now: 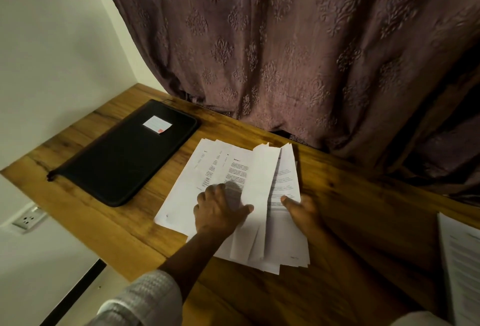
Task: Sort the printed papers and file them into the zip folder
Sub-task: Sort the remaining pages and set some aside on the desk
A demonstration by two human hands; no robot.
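Observation:
A loose pile of printed papers (207, 169) lies spread on the wooden desk (363, 208). My left hand (218, 211) rests on the pile, fingers spread over the lower sheets and thumb against a sheet that stands lifted. My right hand (301, 208) holds the raised sheets (278, 195) from the right, thumb on top of the printed side. A black zip folder (124, 154) with a white label lies closed at the left, apart from the papers.
Another stack of printed sheets (462, 260) sits at the desk's right edge. A brown patterned curtain (285, 39) hangs along the back of the desk. A wall socket (27, 219) is below the desk's left end.

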